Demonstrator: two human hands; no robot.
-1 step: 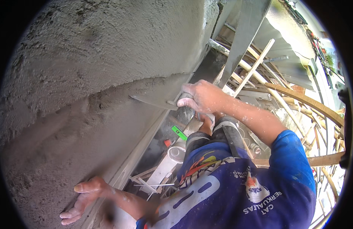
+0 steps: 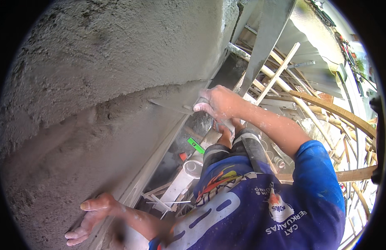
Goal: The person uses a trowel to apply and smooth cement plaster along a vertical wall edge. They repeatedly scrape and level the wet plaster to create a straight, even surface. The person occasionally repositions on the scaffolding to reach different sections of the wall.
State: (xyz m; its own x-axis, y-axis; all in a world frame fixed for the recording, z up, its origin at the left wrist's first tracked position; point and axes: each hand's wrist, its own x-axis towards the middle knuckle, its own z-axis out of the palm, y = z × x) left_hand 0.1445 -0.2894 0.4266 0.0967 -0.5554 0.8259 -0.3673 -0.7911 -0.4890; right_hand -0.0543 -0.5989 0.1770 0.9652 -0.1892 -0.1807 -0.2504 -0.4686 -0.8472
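Observation:
My right hand (image 2: 221, 102) is closed round the handle of a plastering trowel (image 2: 171, 107). The trowel's thin blade points left, against or very close to the grey plastered wall (image 2: 134, 125). Just above it, a ragged step runs across the wall between rough plaster and a smoother, darker band. At the lower left, my left hand (image 2: 90, 218) has its thumb and fingers apart and holds nothing. It is next to the lower part of the wall; whether it touches the surface I cannot tell.
Below, near my feet, are a white bucket (image 2: 193, 168), a bright green level (image 2: 196, 145) and white strips (image 2: 161, 202). A tall grey board (image 2: 266, 41) stands beyond my right hand. Bamboo poles and timber (image 2: 311, 110) crowd the right side.
My right hand and the trowel have shifted slightly, with the blade's tip a little to the right and higher. My left hand is almost still.

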